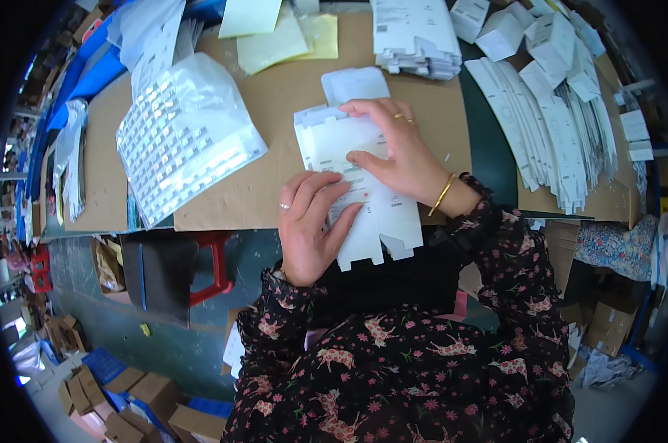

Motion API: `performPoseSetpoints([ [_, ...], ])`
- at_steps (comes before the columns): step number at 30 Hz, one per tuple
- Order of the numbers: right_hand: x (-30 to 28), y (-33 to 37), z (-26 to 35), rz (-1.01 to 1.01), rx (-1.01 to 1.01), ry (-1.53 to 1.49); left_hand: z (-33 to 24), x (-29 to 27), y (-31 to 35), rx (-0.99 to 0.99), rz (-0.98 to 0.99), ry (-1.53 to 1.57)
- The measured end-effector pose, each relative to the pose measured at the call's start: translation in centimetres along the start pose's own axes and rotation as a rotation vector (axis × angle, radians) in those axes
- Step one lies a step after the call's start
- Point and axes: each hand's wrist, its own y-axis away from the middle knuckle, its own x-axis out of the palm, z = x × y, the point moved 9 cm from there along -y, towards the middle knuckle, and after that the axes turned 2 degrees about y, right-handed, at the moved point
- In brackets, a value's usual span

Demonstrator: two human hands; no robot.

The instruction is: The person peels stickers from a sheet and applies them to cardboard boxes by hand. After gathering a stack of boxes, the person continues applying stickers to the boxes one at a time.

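A white flat-folded carton [356, 192] with small print and cut tabs lies over the front edge of the table, its lower end hanging toward my lap. My left hand [312, 218] rests on its left side, fingers apart and lying on the panel. With my right hand [397, 148] I grip the upper part, the index finger at the top edge and the thumb pressed on the face. Past that edge a pale flap or second white piece [355, 83] sticks out; whether it is joined to the carton I cannot tell.
At the left lies a clear plastic bag [190, 133] with rows of shiny silver labels. Yellow paper sheets [282, 44] and a stack of flat white cartons [415, 33] sit at the back. More flat cartons [533, 133] fan out at the right. A red stool [216, 269] stands below.
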Motion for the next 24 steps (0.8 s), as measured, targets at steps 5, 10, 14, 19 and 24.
performPoseSetpoints([
  [5, -2.8, 2.3, 1.1, -0.243, -0.045, 0.023, -0.3, -0.3, 0.5, -0.095, -0.089, -0.022],
  [10, -3.0, 8.4, -1.2, -0.031, 0.31, 0.073, 0.1, -0.3, 2.1, -0.153, -0.07, -0.21],
  [14, -3.6, 9.8, 0.7, -0.12, 0.252, 0.09, 0.2, 0.3, 2.3, -0.16, -0.047, -0.211],
  [19, -4.6, 9.5, 3.8, -0.215, 0.138, 0.257, 0.1, 0.3, 2.3, -0.149, -0.049, -0.203],
  [24, -2.6, 10.0, 2.6, -0.136, 0.376, -0.728, -0.8, -0.6, 2.0, -0.186, -0.117, -0.051],
])
